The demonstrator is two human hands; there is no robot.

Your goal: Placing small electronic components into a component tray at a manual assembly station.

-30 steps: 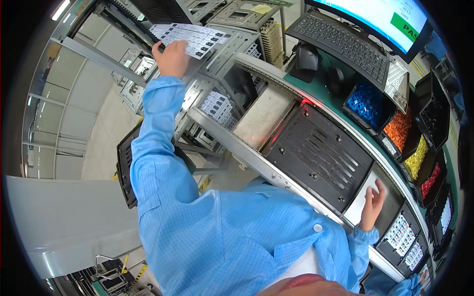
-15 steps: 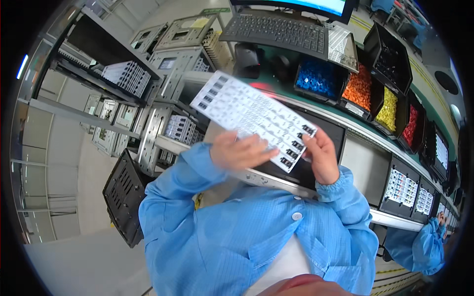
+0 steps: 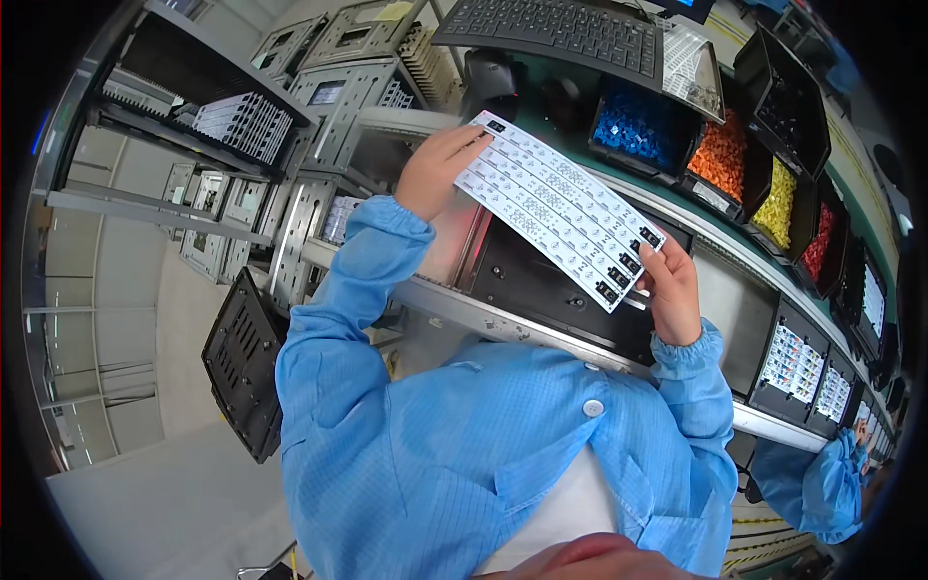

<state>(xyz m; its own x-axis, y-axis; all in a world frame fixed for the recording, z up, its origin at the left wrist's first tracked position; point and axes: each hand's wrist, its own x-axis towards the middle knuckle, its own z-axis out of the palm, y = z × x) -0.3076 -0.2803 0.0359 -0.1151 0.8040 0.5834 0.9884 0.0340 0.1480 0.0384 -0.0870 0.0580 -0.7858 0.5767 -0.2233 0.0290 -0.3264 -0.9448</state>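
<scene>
A long white circuit board panel [image 3: 556,203] is held up at a slant between my two hands, its far left corner higher in view. Rows of fine printed marks run along it, and black connectors sit at its right end. My left hand [image 3: 437,172] grips the left end, with the fingers over the top face. At the right end my right hand [image 3: 671,288] pinches the edge beside the connectors, thumb on top. Underneath lies a black tray [image 3: 512,275] with small knobs, partly hidden by the panel.
Bins of blue [image 3: 633,130], orange [image 3: 718,164], yellow [image 3: 776,203] and red small parts [image 3: 820,237] line the right side. A keyboard [image 3: 551,37] lies at the back. Racks of white boards [image 3: 242,126] stand left. Another person's blue sleeve [image 3: 817,483] shows at far right.
My left hand has moved from over the panel's near middle to its left end and closed there. The panel has shifted slightly right, and the tray beneath shows more.
</scene>
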